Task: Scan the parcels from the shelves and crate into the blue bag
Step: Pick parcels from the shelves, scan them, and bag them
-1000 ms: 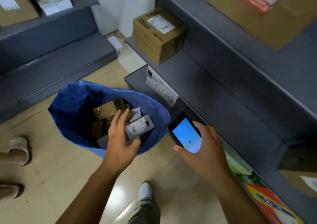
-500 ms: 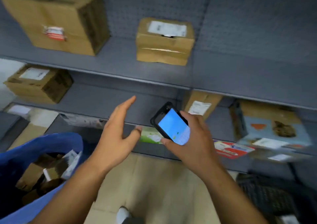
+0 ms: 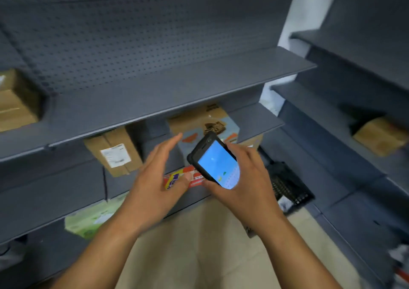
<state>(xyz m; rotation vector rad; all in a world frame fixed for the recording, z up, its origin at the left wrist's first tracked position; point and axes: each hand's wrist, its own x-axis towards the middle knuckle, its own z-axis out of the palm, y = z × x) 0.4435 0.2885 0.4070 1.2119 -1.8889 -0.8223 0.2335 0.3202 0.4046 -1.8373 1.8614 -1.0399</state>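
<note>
Parcels (image 3: 114, 153) shelved — right grip (image 3: 245, 185) holds scanner (image 3: 215, 164), left grip (image 3: 155, 178) outstretched.

Two hands (image 3: 155, 182) (image 3: 245, 189), one scanner (image 3: 212, 160), one black crate (image 3: 287, 184), two colourful flat packets (image 3: 174, 178) (image 3: 88, 220) and four cardboard boxes (image 3: 15, 102) (image 3: 115, 153) (image 3: 199, 120) (image 3: 380, 136) (one of them printed with blue artwork).

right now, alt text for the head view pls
A right hand holds a handheld scanner with a lit blue screen; the open left hand is raised beside it, before grey shelves. Cardboard parcels sit on them, a black crate below right.
</note>
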